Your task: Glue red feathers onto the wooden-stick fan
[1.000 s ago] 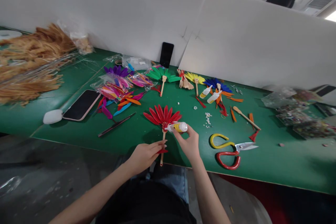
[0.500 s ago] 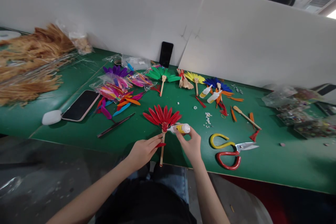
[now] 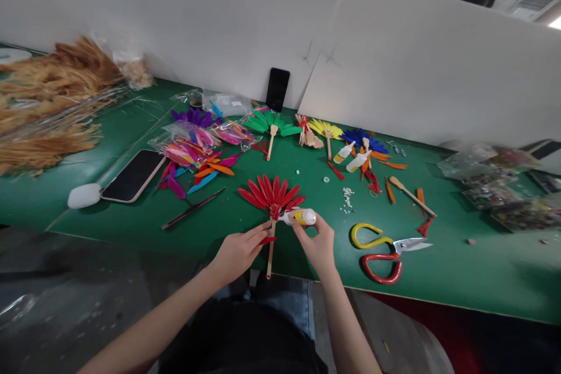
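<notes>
A red feather fan (image 3: 272,190) on a wooden stick handle (image 3: 270,257) lies at the table's near edge, feathers spread away from me. My left hand (image 3: 236,252) pinches the handle just below the feathers, and a loose red feather (image 3: 267,240) sticks out from under its fingers. In my right hand (image 3: 318,243) is a small white glue bottle (image 3: 302,216) with a yellow label. It is tipped sideways, its nozzle pointing left at the base of the red feathers. Whether the nozzle touches the fan I cannot tell.
Scissors (image 3: 388,251) with yellow and red handles lie to the right, near small white beads (image 3: 347,198). Green (image 3: 263,123), yellow (image 3: 324,128) and blue (image 3: 362,140) feather fans lie behind. Bagged feathers (image 3: 188,149) and a phone (image 3: 134,175) are on the left.
The glue bottle and my right hand have shifted very slightly left and down. My left hand keeps its hold on the fan handle.
</notes>
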Available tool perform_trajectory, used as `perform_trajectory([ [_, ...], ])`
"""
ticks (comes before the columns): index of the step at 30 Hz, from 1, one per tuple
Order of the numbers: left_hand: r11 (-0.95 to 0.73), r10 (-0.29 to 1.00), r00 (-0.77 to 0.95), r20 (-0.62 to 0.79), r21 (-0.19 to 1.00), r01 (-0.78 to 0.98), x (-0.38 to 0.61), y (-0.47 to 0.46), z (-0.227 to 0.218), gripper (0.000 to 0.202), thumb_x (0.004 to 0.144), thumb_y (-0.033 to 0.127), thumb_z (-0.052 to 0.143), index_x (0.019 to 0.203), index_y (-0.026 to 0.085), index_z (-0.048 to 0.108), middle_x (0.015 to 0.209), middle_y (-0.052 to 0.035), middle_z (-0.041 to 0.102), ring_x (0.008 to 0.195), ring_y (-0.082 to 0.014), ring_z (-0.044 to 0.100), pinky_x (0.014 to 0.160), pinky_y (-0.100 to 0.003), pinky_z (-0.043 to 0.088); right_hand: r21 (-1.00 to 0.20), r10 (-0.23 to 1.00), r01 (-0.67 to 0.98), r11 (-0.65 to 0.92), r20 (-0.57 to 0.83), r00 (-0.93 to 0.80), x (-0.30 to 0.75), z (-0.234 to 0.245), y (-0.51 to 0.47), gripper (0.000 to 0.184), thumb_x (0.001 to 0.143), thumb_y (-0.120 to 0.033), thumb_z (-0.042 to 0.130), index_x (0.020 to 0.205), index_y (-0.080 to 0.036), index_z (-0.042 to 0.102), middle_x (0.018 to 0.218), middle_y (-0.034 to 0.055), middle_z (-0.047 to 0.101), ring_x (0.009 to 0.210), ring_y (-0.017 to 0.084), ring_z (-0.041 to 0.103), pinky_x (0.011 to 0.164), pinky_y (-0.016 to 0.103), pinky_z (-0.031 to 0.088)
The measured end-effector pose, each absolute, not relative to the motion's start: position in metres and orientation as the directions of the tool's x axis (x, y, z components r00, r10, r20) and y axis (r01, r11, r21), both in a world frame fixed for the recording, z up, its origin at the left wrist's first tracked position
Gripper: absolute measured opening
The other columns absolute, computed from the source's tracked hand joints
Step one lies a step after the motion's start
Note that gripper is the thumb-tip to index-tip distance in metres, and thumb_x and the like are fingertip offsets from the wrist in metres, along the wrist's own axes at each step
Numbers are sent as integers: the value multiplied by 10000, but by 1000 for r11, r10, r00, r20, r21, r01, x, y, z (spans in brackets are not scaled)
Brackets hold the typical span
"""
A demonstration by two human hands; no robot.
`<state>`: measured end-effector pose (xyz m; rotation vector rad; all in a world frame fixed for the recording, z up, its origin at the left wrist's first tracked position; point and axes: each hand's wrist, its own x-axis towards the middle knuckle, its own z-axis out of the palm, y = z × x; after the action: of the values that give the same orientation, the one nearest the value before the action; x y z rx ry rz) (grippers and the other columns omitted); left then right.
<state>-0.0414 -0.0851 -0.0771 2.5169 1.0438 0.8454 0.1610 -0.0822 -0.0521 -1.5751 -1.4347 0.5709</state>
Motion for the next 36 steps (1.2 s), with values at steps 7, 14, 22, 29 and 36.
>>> perform_trajectory([
  [7, -699, 714, 554, 429, 490, 521, -43, -86, -78, 278, 929, 142, 388, 1135, 165, 573, 1244, -103, 618, 963, -169, 680, 743, -254, 571, -854, 949, 514, 78, 221, 225, 160, -53, -84, 290, 784, -418, 639, 886, -151, 693, 800, 59, 696, 641, 159, 586, 613, 271, 482],
  [14, -686, 727, 535, 431, 496, 533, -43, -86, -77, 291, 921, 139, 398, 1156, 158, 569, 1266, -105, 601, 954, -171, 683, 751, -256, 572, -856, 949, 511, 85, 226, 221, 159, -52, -84, 279, 785, -407, 637, 876, -149, 690, 819, 64, 695, 636, 154, 572, 621, 274, 480],
  [22, -685, 728, 537, 426, 485, 544, -42, -86, -77, 285, 932, 149, 388, 1157, 161, 563, 1267, -106, 601, 924, -165, 691, 742, -254, 571, -858, 945, 504, 101, 242, 222, 159, -53, -85, 266, 786, -397, 642, 894, -157, 685, 810, 57, 695, 635, 154, 571, 620, 269, 481],
  [29, -673, 739, 541, 402, 490, 554, -42, -86, -79, 286, 933, 147, 389, 1161, 166, 560, 1275, -102, 595, 914, -172, 694, 723, -258, 573, -864, 953, 490, 120, 239, 187, 156, -54, -86, 238, 787, -367, 645, 907, -164, 681, 821, 54, 701, 667, 164, 607, 627, 266, 489],
  [36, -666, 743, 543, 391, 507, 547, -43, -86, -79, 291, 929, 152, 387, 1161, 174, 562, 1282, -107, 589, 870, -165, 703, 744, -265, 572, -843, 950, 520, 139, 262, 171, 155, -53, -87, 229, 789, -361, 636, 910, -172, 684, 835, 59, 709, 705, 182, 636, 646, 283, 511],
])
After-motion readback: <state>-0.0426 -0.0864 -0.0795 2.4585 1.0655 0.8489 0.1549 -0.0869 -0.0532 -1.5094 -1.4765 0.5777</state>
